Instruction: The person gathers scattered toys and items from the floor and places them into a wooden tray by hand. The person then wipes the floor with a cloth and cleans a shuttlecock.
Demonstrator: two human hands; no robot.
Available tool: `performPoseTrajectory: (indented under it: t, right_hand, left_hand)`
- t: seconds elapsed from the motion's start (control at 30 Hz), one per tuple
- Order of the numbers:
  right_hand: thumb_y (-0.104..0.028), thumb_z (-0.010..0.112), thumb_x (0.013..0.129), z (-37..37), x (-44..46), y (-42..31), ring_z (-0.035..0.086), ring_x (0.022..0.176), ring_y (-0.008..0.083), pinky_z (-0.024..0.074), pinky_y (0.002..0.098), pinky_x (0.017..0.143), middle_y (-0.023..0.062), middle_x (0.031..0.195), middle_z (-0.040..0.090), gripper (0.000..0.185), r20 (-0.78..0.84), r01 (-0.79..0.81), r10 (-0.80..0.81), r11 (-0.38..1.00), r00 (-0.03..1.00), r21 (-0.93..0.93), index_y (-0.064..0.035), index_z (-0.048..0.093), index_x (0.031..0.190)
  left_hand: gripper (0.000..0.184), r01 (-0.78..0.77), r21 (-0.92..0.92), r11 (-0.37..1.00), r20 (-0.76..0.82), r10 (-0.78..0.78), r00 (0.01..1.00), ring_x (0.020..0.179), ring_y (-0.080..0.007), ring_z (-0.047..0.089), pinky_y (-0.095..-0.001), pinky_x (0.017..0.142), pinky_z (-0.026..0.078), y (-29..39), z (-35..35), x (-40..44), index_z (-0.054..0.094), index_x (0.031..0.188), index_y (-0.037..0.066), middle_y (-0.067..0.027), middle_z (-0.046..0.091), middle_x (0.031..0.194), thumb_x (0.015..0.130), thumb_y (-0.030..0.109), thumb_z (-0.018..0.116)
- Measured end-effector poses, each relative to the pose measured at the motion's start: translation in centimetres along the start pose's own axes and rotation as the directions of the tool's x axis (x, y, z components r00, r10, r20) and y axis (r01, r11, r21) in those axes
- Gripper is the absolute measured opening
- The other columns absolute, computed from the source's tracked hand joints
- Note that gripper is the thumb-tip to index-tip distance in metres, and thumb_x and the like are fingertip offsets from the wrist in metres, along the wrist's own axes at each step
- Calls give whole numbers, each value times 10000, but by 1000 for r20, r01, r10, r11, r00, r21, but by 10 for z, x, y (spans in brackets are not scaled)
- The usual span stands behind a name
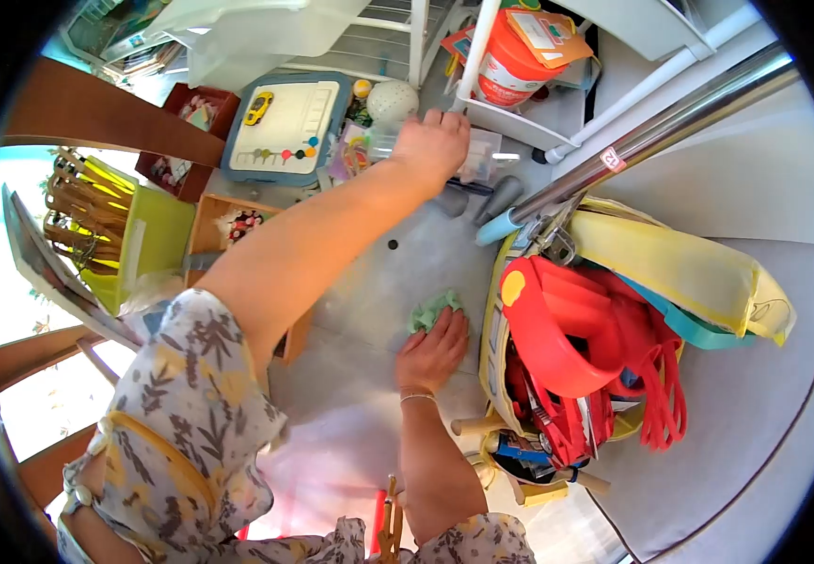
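My left hand (432, 148) is at the upper middle, its fingers curled closed. It is beside a clear plastic box (484, 155) and the foot of the white rack; what it grips, if anything, is hidden. Lower down, my right hand (436, 352) presses a crumpled light green cloth (432, 310) onto the grey floor (360, 291), fingers bent over its edge. A small black disc (393, 244) lies on the floor between both arms. Close to my left hand are a white speckled ball (393, 101) and a drawing board (284, 127) with a yellow toy car (258, 108).
A fabric basket (491, 348) with red items stands right of my right hand. A metal pole (651, 141) slants above it. The white rack (477, 56) holds a red tub (510, 70). On the left are a green bin (158, 230) and a wooden box (205, 230).
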State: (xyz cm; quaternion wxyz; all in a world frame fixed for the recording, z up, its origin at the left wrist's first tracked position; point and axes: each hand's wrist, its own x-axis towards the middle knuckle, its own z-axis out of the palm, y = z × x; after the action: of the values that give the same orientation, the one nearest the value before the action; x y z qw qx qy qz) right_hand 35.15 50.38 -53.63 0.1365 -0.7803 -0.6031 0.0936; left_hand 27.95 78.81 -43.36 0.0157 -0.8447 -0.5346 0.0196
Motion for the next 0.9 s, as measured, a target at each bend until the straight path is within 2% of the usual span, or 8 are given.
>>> performPoseTrajectory:
  t: [0.17, 0.23, 0.33, 0.4, 0.57, 0.63, 0.8, 0.9]
  right_hand:
    - [-162, 515, 847, -3, -1, -8, 345, 1305, 402, 276, 498, 1107, 214, 1402, 392, 565, 26, -43, 44, 998, 999, -45, 11, 381, 1368]
    - [-157, 513, 849, 0, -1, -6, 343, 1308, 400, 275, 499, 1107, 215, 1401, 392, 561, 8, -8, 8, 1000, 1000, -20, 13, 381, 1367]
    - [-146, 507, 855, -1, -2, -6, 345, 1306, 398, 274, 502, 1106, 214, 1397, 394, 551, -46, 25, -25, 1000, 999, 8, 15, 380, 1367]
    - [-155, 516, 845, -1, -2, -6, 345, 1313, 386, 268, 508, 1109, 203, 1404, 391, 567, -46, 26, -26, 1000, 999, -6, 18, 391, 1371]
    - [-147, 509, 847, -5, -2, -12, 358, 1297, 390, 289, 512, 1094, 206, 1407, 386, 555, -86, 29, -30, 1000, 996, -12, 11, 391, 1366]
    - [-148, 509, 849, -3, -2, -10, 361, 1292, 392, 294, 510, 1092, 207, 1406, 386, 553, -74, 38, -39, 999, 996, -17, 12, 391, 1365]
    - [-143, 505, 856, -4, -3, -12, 371, 1280, 397, 305, 510, 1084, 211, 1403, 387, 543, -101, 61, -67, 996, 993, -58, 17, 391, 1362]
    - [-137, 505, 857, -4, -4, -13, 375, 1273, 406, 310, 516, 1077, 213, 1403, 386, 539, -107, 74, -81, 995, 991, -66, 17, 391, 1361]
  left_hand:
    - [631, -23, -232, 973, -13, 21, 1000, 1109, -304, 546, -416, 892, 487, -46, -85, -63, 457, 1276, 18, -152, 540, 1179, 705, 125, 704]
    - [686, -89, -413, 906, -202, 4, 979, 1104, -343, 548, -403, 908, 482, -74, -116, -98, 447, 1265, 7, -181, 538, 1174, 667, 143, 753]
    - [657, -73, -448, 891, -322, -84, 943, 1075, -364, 559, -411, 905, 479, -116, -158, -152, 468, 1242, 10, -190, 548, 1139, 655, 111, 745]
    - [685, 43, -664, 747, -266, -289, 920, 1072, -290, 593, -383, 900, 484, -131, -178, -190, 467, 1256, 6, -166, 573, 1127, 641, 73, 762]
    - [739, 445, -619, 646, -69, -610, 790, 1087, -248, 601, -344, 928, 474, -171, -157, -280, 438, 1282, 25, -142, 607, 1158, 635, 114, 785]
    - [748, 668, -605, 433, 82, -801, 593, 1089, -235, 598, -358, 941, 472, -167, -145, -306, 427, 1287, 23, -141, 593, 1182, 640, 111, 792]
    - [755, 592, -778, 210, 130, -868, 479, 1112, -254, 583, -404, 968, 471, -164, -79, -353, 387, 1297, 13, -145, 549, 1231, 668, 95, 795]
    - [674, 435, -894, 109, 108, -890, 444, 1085, -228, 596, -353, 943, 488, -170, -50, -359, 413, 1276, 3, -122, 570, 1196, 705, 30, 769]
